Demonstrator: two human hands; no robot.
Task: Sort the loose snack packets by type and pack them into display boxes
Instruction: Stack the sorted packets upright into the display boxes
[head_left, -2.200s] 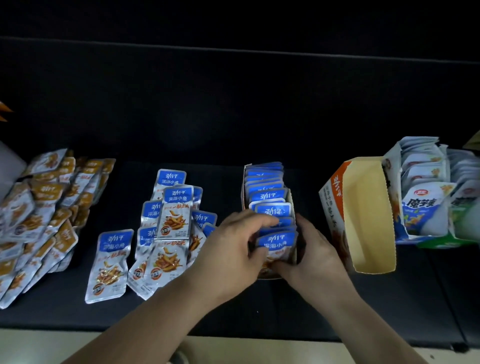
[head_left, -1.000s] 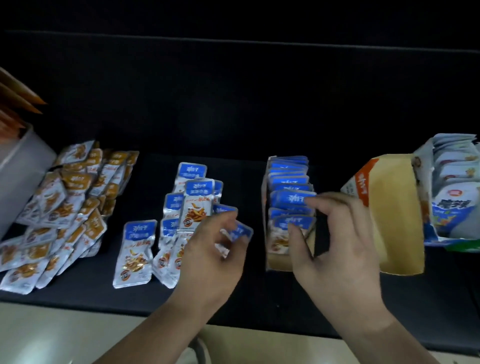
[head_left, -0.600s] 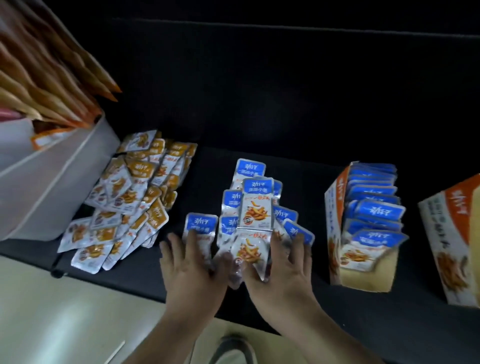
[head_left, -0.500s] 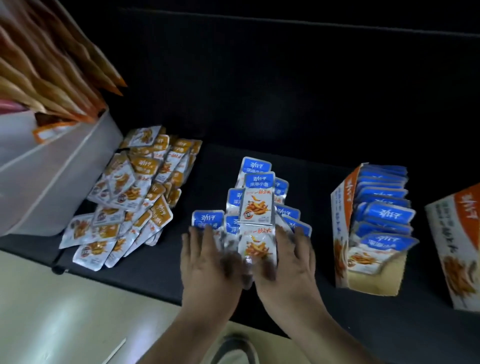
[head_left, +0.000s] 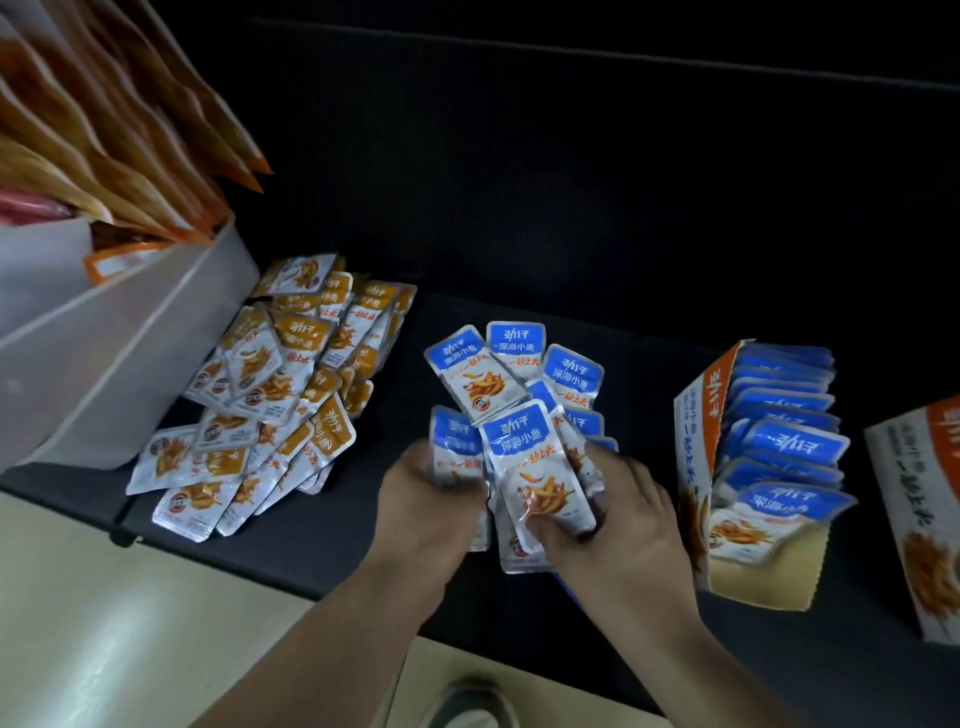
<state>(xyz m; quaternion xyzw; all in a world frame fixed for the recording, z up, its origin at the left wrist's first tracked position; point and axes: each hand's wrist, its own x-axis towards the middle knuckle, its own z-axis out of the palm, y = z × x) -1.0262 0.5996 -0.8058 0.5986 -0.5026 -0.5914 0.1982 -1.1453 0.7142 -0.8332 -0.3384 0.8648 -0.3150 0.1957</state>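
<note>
While your left hand (head_left: 431, 501) curls round the left side of the blue packets (head_left: 524, 452), your right hand (head_left: 621, 519) grips the same bunch from the right, its thumb pressed on the front packet. The bunch fans out away from you, with the lower ends gathered between your palms. It sits near the front edge of the black table (head_left: 343, 525). Whether the farthest packets rest on the surface cannot be told.

To your left lies the heap of orange packets (head_left: 275, 400). It is apart from the blue bunch by a bare strip of table, and its far side touches the white bin (head_left: 130, 353), which closes off that corner. To your right stands the display box (head_left: 693, 441), already holding a row of upright blue packets. It is just beside your right wrist, with only a narrow gap. A second box (head_left: 914, 525) stands beyond it at the frame's edge. Behind the bunch the table runs dark and bare to the back. The pale floor (head_left: 156, 623) begins right below the table's front edge.
</note>
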